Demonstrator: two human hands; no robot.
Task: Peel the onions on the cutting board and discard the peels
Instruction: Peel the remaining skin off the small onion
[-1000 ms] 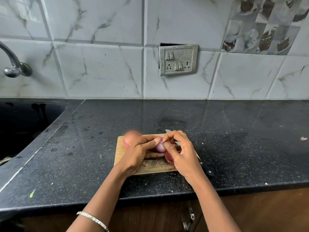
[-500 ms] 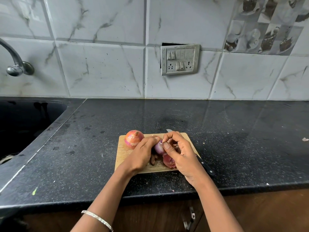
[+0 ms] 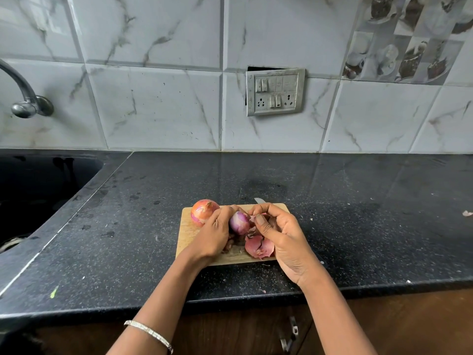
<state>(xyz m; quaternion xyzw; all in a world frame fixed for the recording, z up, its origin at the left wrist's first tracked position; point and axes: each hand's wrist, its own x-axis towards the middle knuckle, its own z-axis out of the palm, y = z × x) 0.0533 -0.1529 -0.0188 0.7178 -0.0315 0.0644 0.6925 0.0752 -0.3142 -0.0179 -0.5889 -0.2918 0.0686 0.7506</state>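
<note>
The left hand (image 3: 215,234) curls around a small, glossy purple onion (image 3: 239,222), held just above the cutting board (image 3: 188,233). The right hand (image 3: 284,237) pinches a shred of skin at the onion's side, fingers bent. Reddish peels (image 3: 258,247) lie on the board below; an unpeeled onion (image 3: 203,212) sits at its far left corner.

In front of me runs a black speckled stone countertop (image 3: 358,213), damp spots scattered across its left half. At the left edge of the frame a dark sink (image 3: 38,190) is sunk into it, with a chrome tap (image 3: 23,98) curving in above. The wall is white marble-look tile (image 3: 153,111); a grey switch-and-socket plate (image 3: 275,92) hangs at upper centre, and picture tiles (image 3: 409,39) fill the upper right. Brown wooden cabinet fronts (image 3: 422,324) show along the bottom.
</note>
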